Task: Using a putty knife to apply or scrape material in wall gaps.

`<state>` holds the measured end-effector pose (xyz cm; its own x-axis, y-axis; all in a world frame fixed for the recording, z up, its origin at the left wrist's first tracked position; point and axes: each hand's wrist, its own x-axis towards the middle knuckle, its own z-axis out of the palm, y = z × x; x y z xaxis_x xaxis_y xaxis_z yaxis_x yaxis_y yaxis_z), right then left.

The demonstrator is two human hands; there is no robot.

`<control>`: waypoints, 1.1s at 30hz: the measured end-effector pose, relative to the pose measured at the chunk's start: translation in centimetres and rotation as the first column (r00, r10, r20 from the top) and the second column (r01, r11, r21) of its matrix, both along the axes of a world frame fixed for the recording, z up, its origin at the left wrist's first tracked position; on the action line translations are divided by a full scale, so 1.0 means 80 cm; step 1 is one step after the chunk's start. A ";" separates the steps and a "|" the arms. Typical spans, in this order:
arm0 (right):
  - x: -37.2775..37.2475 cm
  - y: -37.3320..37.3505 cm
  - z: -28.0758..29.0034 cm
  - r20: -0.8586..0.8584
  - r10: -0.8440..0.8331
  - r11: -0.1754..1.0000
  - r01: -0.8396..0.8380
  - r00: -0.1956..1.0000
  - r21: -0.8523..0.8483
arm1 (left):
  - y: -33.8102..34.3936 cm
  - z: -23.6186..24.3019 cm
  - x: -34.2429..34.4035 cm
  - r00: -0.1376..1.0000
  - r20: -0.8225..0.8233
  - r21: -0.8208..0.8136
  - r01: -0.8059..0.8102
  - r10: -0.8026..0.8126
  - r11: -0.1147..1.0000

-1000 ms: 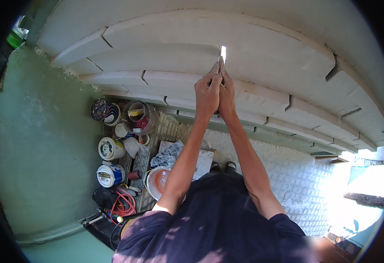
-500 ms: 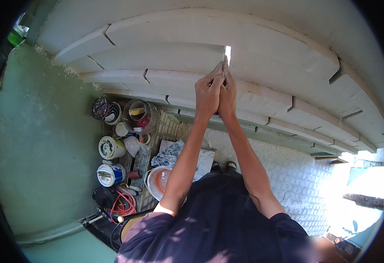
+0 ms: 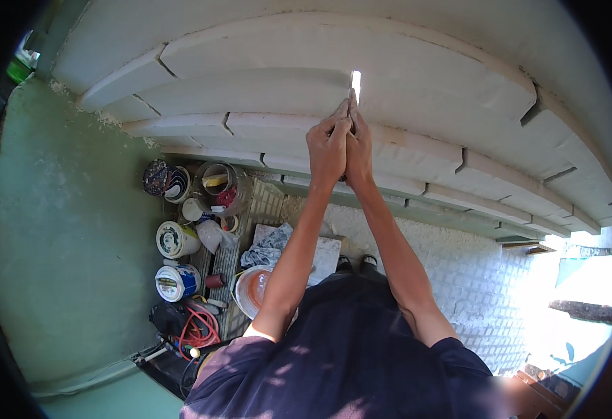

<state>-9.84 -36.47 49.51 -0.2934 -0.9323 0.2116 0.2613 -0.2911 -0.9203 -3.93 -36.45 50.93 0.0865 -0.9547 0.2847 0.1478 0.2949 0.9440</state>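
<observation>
My left hand (image 3: pixel 328 143) and my right hand (image 3: pixel 359 143) are raised together, fingers closed around a thin blade-like tool (image 3: pixel 352 93) that is mostly hidden by them. Its narrow tip points up beside a bright narrow slot (image 3: pixel 356 78) in a white panel (image 3: pixel 431 84). Long white ledges (image 3: pixel 417 157) with notched joints run across the view, curved by the lens, behind and to both sides of my hands.
A green wall (image 3: pixel 61 230) is at left. Below it, lidded buckets (image 3: pixel 175 239), a red hose (image 3: pixel 197 325), an orange-lined bucket (image 3: pixel 255 286) and rags (image 3: pixel 264 251) crowd around slatted boards (image 3: pixel 232 314). My sandalled feet stand on pale patterned paving (image 3: pixel 473 293), sunlit at right.
My hands stay together at the slot. They and the surroundings shifted slightly right in the view, then back left; no grip has visibly changed.
</observation>
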 end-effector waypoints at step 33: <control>-0.011 0.003 -0.014 0.058 0.136 0.990 -0.138 0.989 0.031 | 0.009 0.014 -0.006 0.986 0.131 -0.003 -0.108 0.108 0.994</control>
<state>-10.74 -36.23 48.42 -0.1724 -0.9711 0.1648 0.3475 -0.2165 -0.9123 -4.41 -35.69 52.07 0.1514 -0.9429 0.2965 -0.0094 0.2986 0.9543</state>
